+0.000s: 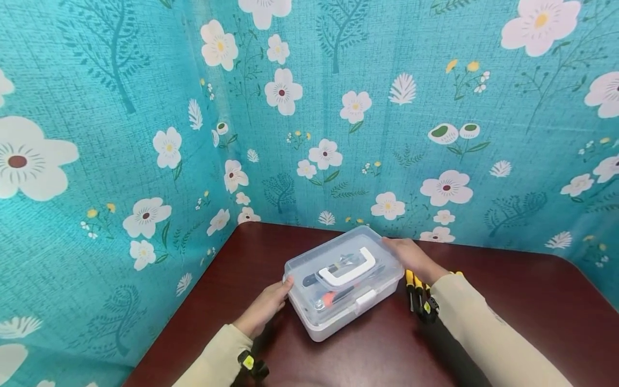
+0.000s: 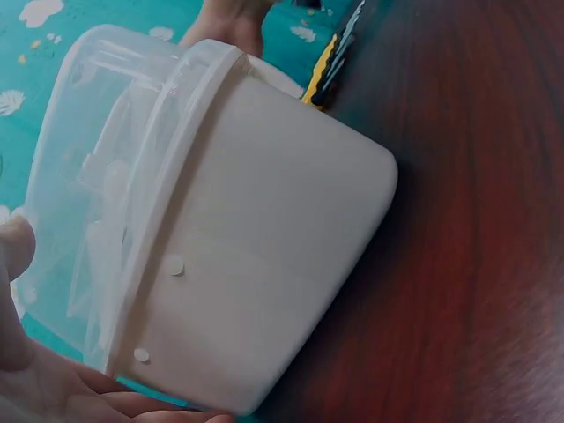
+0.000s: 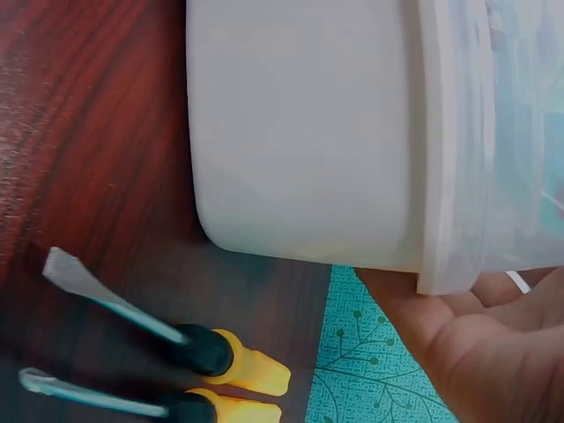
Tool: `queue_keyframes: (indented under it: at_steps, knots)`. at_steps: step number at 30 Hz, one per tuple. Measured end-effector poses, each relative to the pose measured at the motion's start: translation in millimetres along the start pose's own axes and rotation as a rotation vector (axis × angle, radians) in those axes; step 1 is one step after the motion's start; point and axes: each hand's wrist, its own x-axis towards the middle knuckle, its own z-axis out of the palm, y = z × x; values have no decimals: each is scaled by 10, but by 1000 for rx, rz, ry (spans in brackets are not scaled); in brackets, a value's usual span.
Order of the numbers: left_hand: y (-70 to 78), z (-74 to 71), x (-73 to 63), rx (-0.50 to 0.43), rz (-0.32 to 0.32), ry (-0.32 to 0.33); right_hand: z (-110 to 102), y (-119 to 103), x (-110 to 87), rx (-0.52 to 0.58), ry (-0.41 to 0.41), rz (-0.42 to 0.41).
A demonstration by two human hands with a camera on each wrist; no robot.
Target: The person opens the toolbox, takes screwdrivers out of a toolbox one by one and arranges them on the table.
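A plastic toolbox (image 1: 333, 327) with a pale base and a clear lid stands at an angle on the dark table. A white handle (image 1: 355, 273) lies folded down on its lid, and a latch (image 1: 366, 301) sits at the front. Hand tools, one with an orange-red part (image 1: 329, 299), show through the lid. My left hand (image 1: 266, 309) grips the near left end, its thumb on the lid and its fingers along the side. At the far right end my right hand (image 1: 412, 257) holds the box; its fingers are partly hidden behind it.
Several yellow-and-black screwdrivers (image 1: 418, 287) lie on the table (image 1: 512, 290) just right of the box, partly under my right arm. Flowered turquoise cloth (image 1: 309, 107) hangs behind the table and along its left side.
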Motion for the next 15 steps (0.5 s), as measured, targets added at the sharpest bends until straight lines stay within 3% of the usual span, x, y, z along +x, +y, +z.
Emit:
queue_keyframes:
  at_steps: [9, 15]
  knots:
    - [119, -10, -37, 32, -29, 99, 26, 26, -209, 18, 59, 7]
    - [146, 68, -56, -6, -2, 60, 78, 28, -331, 59, 107, 20]
